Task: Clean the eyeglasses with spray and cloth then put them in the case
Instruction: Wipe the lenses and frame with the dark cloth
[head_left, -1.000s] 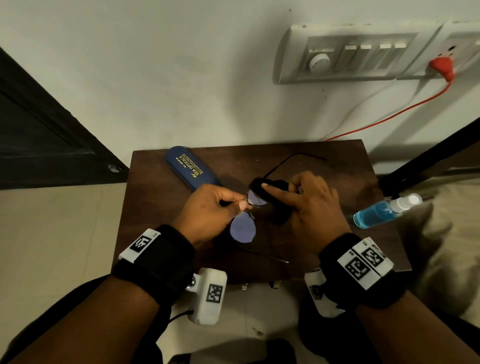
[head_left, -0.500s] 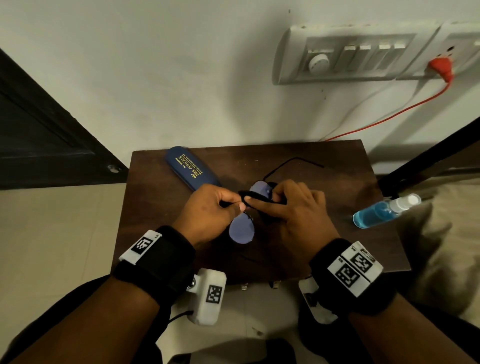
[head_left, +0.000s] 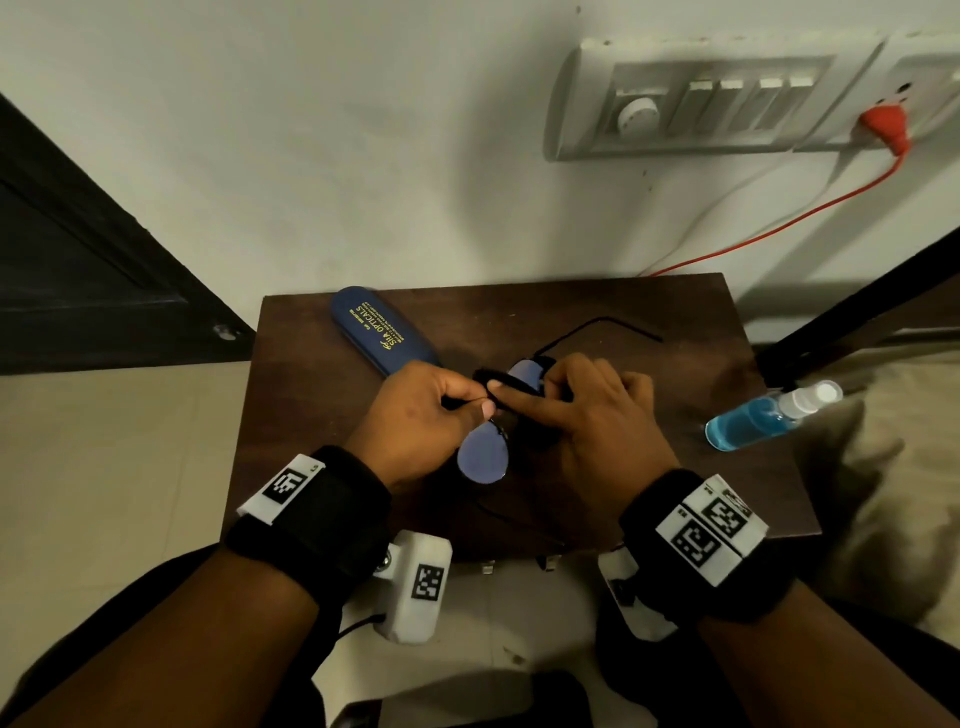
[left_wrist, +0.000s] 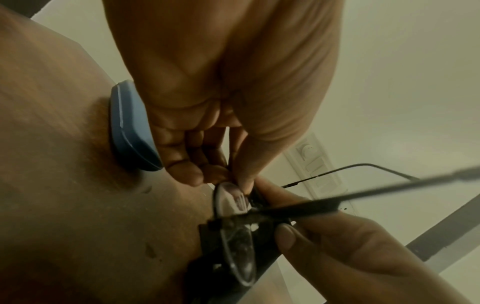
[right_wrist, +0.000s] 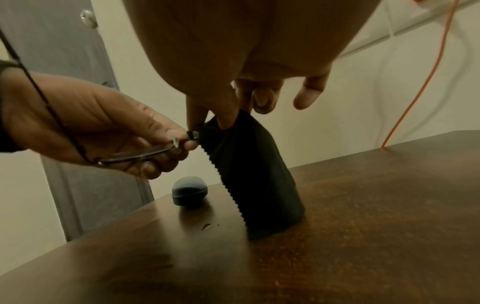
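The black-framed eyeglasses (head_left: 483, 460) (left_wrist: 235, 205) are held above the middle of the dark wooden table (head_left: 322, 415). My left hand (head_left: 431, 415) (right_wrist: 103, 127) pinches them at the bridge. My right hand (head_left: 587, 415) (left_wrist: 324, 236) pinches the black cloth (right_wrist: 249, 174) (head_left: 491, 376) around the far lens, index finger stretched across it. The cloth's lower end hangs down to the tabletop. A closed blue case (head_left: 384, 338) (right_wrist: 189, 190) (left_wrist: 130, 131) lies at the table's back left. The spray bottle (head_left: 769, 418) of blue liquid lies at the right edge.
The wall behind carries a switch panel (head_left: 717, 104) with a red plug (head_left: 883, 124) and red cord (head_left: 779, 223) running down toward the table's back edge. A dark door (head_left: 78, 260) stands left. Light fabric (head_left: 909, 493) lies to the right of the table.
My right hand has slid the cloth from covering the far lens toward the bridge, its index finger now lying across the frame. The left hand has kept its pinch on the glasses.
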